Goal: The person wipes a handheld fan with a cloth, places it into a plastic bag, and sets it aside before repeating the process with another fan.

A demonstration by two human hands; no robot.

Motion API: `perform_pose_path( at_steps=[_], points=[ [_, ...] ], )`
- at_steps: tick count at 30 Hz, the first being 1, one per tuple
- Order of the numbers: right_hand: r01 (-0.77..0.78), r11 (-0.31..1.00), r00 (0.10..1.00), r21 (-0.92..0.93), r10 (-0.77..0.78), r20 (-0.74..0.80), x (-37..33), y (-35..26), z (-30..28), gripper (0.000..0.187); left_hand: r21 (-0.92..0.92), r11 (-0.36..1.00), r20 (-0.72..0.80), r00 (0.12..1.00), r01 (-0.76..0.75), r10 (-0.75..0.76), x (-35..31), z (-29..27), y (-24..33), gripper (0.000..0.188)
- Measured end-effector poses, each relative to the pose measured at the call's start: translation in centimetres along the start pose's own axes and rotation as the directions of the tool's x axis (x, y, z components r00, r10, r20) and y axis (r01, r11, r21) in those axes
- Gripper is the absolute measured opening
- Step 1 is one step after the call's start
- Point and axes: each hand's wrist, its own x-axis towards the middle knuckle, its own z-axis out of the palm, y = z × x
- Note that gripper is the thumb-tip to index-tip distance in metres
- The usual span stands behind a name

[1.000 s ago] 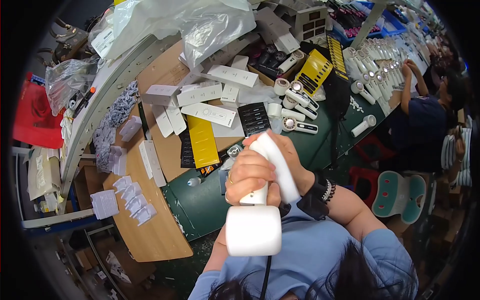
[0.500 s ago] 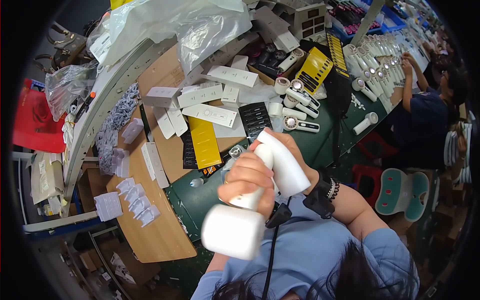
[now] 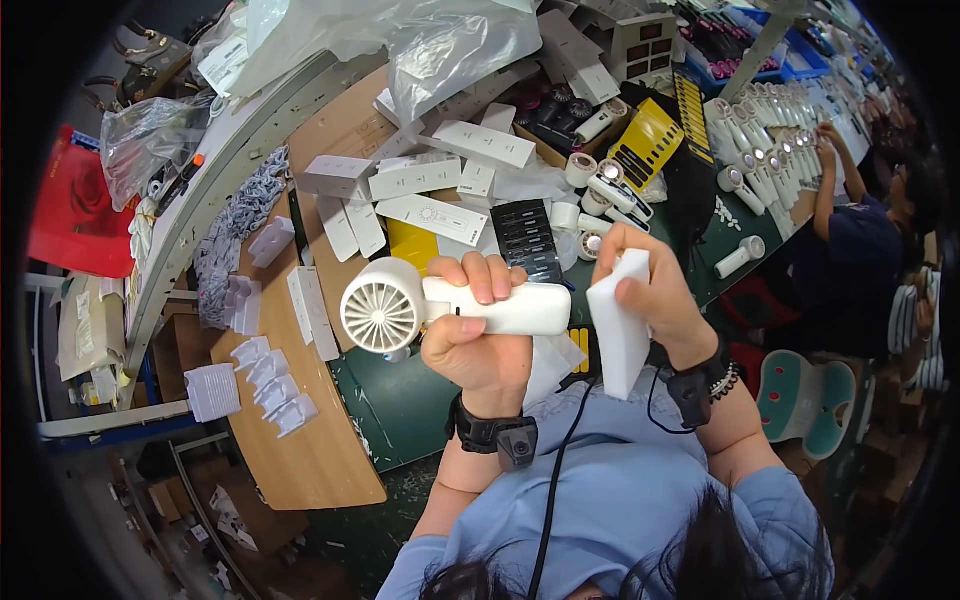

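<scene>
My left hand (image 3: 478, 350) is wrapped around a white handheld fan (image 3: 540, 309). The fan lies nearly level, with its round slatted grille at the left end and the handle pointing right. My right hand (image 3: 660, 300) grips a white foam block (image 3: 621, 335) between thumb and fingers, a short way from the handle's end. Fan and foam are apart. Beyond my hands, several more white handheld fans (image 3: 600, 190) lie on the green tabletop next to a black sheet of labels (image 3: 528, 238).
White boxes (image 3: 430, 218) are heaped on brown cardboard ahead of me. White folded inserts (image 3: 270, 385) lie on a wooden board (image 3: 310, 465) at left. Rows of fans (image 3: 765, 150) fill the far right, where another person (image 3: 870, 240) sits. A stool (image 3: 806, 403) stands at right.
My hands have drawn apart: the foam block has come away rightward from the fan. My left hand has turned the fan, bringing its head up and left with the grille showing.
</scene>
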Motion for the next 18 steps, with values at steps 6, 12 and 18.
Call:
perform_pose_path(
  at_steps=[6,12,18],
  points=[
    [-0.032,0.918,0.992,-0.396,0.079,0.103,-0.1,-2.3,0.6,0.027,-0.044,0.978,-0.066,0.976,0.206,-0.209,0.7,-0.2,0.2,0.019],
    [-0.249,0.944,0.953,-0.215,0.278,0.121,0.1,0.4,2.3,0.022,0.095,0.922,-0.081,0.926,0.376,-0.369,1.0,-1.9,-0.2,0.025],
    [-0.216,0.955,0.967,-0.205,0.238,0.089,-0.8,2.3,3.5,0.028,0.342,0.854,-0.169,0.920,0.392,-0.355,1.7,-2.7,0.6,0.024]
  ],
)
